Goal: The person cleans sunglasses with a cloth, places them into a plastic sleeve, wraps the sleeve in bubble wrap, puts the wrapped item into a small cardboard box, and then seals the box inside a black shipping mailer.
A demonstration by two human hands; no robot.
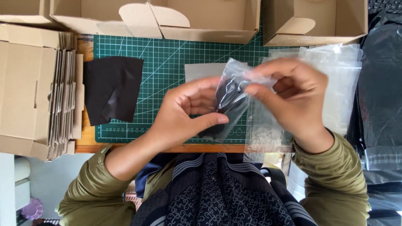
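Two hands hold a small clear bag with something dark inside, above a green cutting mat.

The left hand (184, 113) has its grip closed on the clear plastic bag (230, 94), thumb across the lower front; the right hand (293, 94) pinches the bag's upper edge between its fingertips. The dark piece (228, 98) inside is blurred and partly covered by both hands, so its kind cannot be told. The bag is held over the middle of the cutting mat (163, 62) on the bench. A grey rectangle (203, 71) on the mat is half hidden behind the hands. A black cloth piece (111, 90) lies at the mat's left end. Flat folded cardboard boxes (37, 92) are stacked at left, cut off by the edge; open cardboard boxes (201, 19) line the far side. A pile of clear bags (341, 83) sits behind the right hand, and black plastic mailers (383, 96) lie at far right.
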